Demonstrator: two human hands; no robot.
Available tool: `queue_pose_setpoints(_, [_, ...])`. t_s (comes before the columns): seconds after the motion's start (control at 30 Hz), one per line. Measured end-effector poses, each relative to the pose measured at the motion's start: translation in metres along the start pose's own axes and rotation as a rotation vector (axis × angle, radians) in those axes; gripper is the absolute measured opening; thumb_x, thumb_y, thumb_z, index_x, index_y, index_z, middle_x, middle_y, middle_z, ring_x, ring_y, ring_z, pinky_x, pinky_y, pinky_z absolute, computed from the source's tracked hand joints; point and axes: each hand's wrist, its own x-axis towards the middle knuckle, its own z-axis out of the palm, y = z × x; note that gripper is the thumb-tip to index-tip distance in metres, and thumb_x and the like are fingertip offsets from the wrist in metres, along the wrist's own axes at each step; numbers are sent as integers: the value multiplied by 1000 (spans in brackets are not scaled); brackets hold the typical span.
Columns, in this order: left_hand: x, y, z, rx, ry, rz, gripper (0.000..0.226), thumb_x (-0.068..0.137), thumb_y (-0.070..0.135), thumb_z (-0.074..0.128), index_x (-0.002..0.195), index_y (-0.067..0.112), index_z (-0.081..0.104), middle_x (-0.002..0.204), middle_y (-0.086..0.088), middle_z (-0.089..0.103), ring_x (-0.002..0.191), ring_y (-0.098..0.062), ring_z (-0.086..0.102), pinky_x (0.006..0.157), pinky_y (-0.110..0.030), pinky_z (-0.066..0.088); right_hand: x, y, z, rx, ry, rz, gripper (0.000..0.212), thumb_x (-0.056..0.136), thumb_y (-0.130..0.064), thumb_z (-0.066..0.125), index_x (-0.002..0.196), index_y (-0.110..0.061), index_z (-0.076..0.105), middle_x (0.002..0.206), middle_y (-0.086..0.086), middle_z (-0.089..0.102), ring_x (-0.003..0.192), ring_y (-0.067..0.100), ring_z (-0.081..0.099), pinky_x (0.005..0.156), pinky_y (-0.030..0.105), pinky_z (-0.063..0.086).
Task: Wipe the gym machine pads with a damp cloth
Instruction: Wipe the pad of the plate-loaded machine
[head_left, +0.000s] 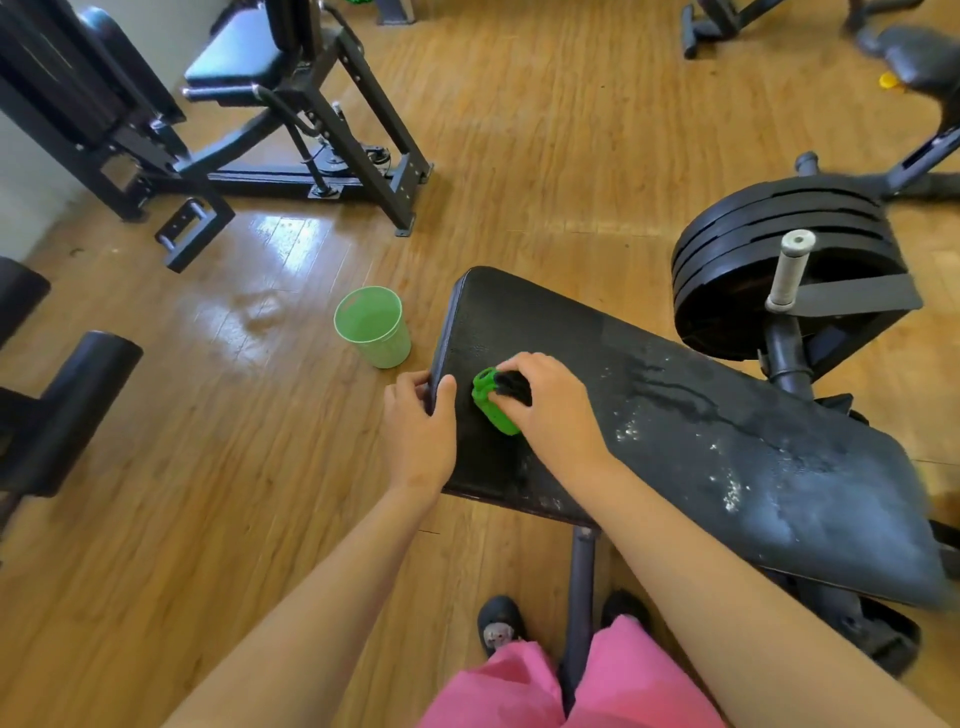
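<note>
1. Cloth comes first: it is green with a dark wad bunched in it, and it lies on the pad near its left end. It looks soft and limp, so I judge it will fold and squash under any pressure and weighs next to nothing.
2. My right hand is curled over the top of it, fingers clamped round the bundle and pressing it onto the pad. I think this is the best hold, palm on top and fingers gathering the loose edges so nothing drags free.
3. The pad is a long black bench cushion lying slantwise across the view, with a textured skin. Wet streaks and pale flecks show toward its middle and right end. I expect the surface to be slick there and the cloth to slide easily.
4. My left hand grips the pad's left edge, thumb on top and fingers round the rim. That edge seems the sensible place to brace. The pad probably sits on a heavy frame, though its mounting is hidden.
5. A green bucket stands on the wooden floor near the pad's left end, not touching it. I cannot tell whether it holds water.
6. Squeezing the damp cloth too hard would likely send drips onto the floor.
</note>
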Motion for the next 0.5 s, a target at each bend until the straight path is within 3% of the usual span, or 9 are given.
queue_pose_setpoints(0.17, [-9, 9, 5, 301, 48, -63, 42, 100, 51, 33, 122, 20, 52, 115, 2, 51, 93, -13, 49, 74, -32, 39, 58, 31, -19, 16, -32, 78, 22, 85, -23, 72, 102, -12, 64, 99, 2, 64, 94, 19, 57, 78, 27, 43])
queue_pose_setpoints(0.33, [-15, 12, 8, 130, 160, -154, 36, 95, 55, 45, 96, 21, 59, 85, 6, 59, 81, -14, 57, 63, -31, 41, 64, 42, -24, 52, -44, 26, 22, 85, -21, 71, 105, -12, 64, 102, 2, 64, 99, 18, 57, 85, 32, 46])
queue_pose_setpoints(0.5, [-18, 16, 10, 121, 232, -161, 28, 93, 51, 51, 92, 25, 58, 80, 14, 56, 78, -9, 56, 70, -34, 50, 43, 36, -20, 83, -75, -36, 25, 82, -18, 74, 104, -12, 65, 100, 1, 64, 98, 18, 57, 85, 35, 48])
